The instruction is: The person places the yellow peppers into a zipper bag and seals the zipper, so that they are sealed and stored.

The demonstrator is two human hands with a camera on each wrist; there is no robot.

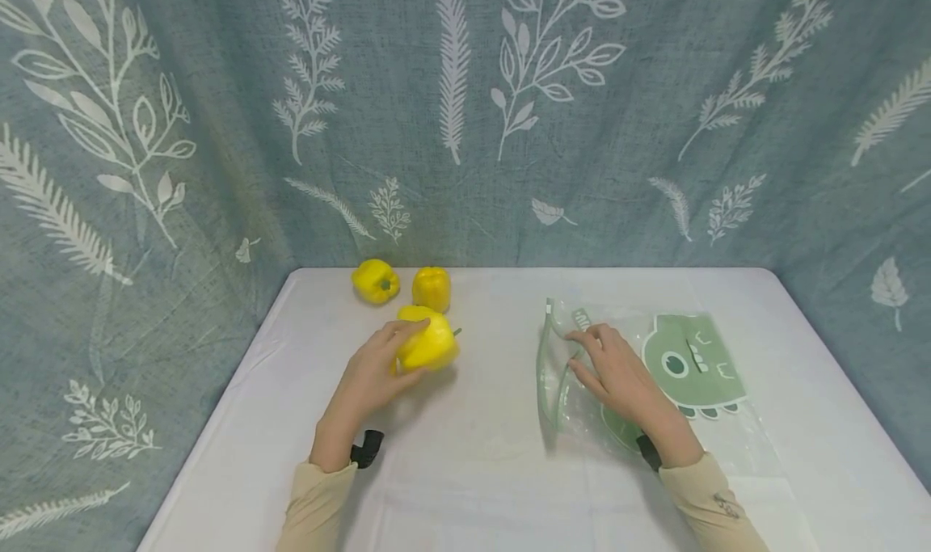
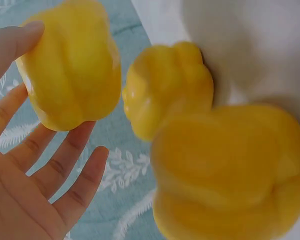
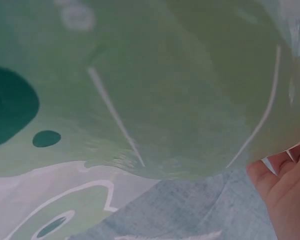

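Note:
A yellow bell pepper, its green stem pointing right, is held above the table in my left hand. In the left wrist view, the thumb lies on one side of this pepper and fingers reach the other side; the little finger stands apart. My right hand grips the rim of a clear zip bag printed with a green cartoon creature. The bag's green-edged mouth gapes to the left. In the right wrist view, the printed film fills most of the picture and hides the fingertips.
Two more yellow bell peppers rest near the table's back edge, one at the left and one behind the held pepper. A white cloth covers the table. A blue-green leaf-patterned curtain hangs at the back and both sides.

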